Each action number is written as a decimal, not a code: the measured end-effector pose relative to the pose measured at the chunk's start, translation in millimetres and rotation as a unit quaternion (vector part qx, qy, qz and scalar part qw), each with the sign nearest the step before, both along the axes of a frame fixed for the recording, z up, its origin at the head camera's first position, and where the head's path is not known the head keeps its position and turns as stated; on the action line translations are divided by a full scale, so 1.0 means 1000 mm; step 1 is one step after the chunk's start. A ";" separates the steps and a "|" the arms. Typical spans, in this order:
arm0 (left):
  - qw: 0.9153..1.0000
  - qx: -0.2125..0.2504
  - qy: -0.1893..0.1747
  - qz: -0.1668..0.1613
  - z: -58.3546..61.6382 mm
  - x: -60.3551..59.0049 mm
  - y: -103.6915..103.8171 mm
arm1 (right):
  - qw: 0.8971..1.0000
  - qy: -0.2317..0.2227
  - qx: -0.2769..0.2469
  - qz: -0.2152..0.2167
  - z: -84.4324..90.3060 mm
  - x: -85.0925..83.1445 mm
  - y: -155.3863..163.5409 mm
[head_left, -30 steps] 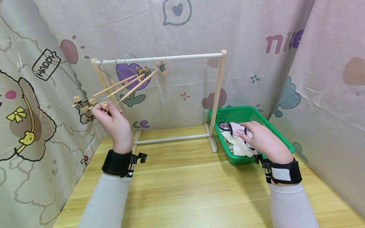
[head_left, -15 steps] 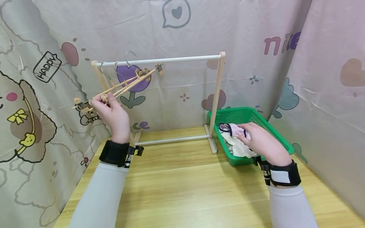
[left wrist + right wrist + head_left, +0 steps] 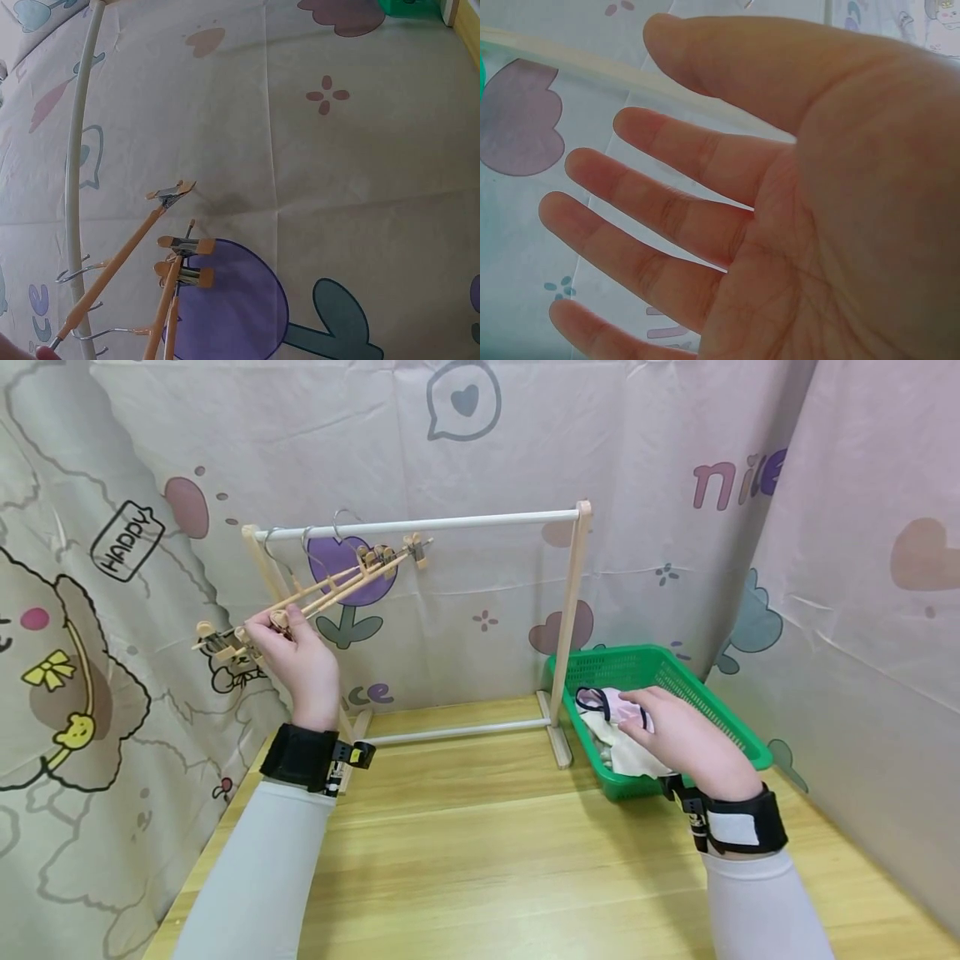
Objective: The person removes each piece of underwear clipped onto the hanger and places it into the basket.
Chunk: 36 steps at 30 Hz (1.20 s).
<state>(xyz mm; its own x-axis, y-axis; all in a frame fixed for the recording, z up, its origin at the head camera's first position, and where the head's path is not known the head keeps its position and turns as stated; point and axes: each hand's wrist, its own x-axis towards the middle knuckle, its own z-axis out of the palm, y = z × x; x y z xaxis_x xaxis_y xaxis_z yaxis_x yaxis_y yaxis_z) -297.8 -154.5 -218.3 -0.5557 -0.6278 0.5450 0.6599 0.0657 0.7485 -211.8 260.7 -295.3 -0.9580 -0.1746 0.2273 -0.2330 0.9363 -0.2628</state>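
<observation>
My left hand (image 3: 296, 664) pinches the near end of a wooden clip hanger (image 3: 112, 270), fingers around its clip. That hanger's metal hook (image 3: 343, 518) overlaps the white rail (image 3: 465, 521) in the head view, its top showing above it. Two more clip hangers hang close behind, their hooks over the rail at its left end. On the right, my right hand (image 3: 686, 739) hovers over the green basket (image 3: 750, 750), its fingers spread apart with nothing in the palm. Below it lie a pink garment with dark trim (image 3: 615, 703) and a cream cloth (image 3: 633, 752).
The wooden rack's right post (image 3: 572, 610) stands just left of the basket, with its foot (image 3: 558, 745) on the table (image 3: 480, 860). A lower white bar (image 3: 457, 731) joins the feet. Printed curtains (image 3: 480, 460) surround the table at the back and sides.
The held hanger has swung in closer to the other two, and its hook has risen and then dropped back toward the rail. My right hand has drifted slightly left above the basket.
</observation>
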 end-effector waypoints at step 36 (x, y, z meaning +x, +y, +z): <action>0.998 -0.035 -0.053 0.020 -0.020 0.001 -0.005 | 1.000 -0.013 0.008 0.004 -0.003 0.001 -0.006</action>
<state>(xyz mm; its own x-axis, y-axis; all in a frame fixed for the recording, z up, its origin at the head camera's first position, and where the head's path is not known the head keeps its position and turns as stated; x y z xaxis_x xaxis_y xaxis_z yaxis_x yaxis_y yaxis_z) -296.3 -159.7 -238.1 -0.5883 -0.6122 0.5283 0.5733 0.1450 0.8064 -211.2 254.6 -298.3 -0.9620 -0.1860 0.2000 -0.2343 0.9383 -0.2543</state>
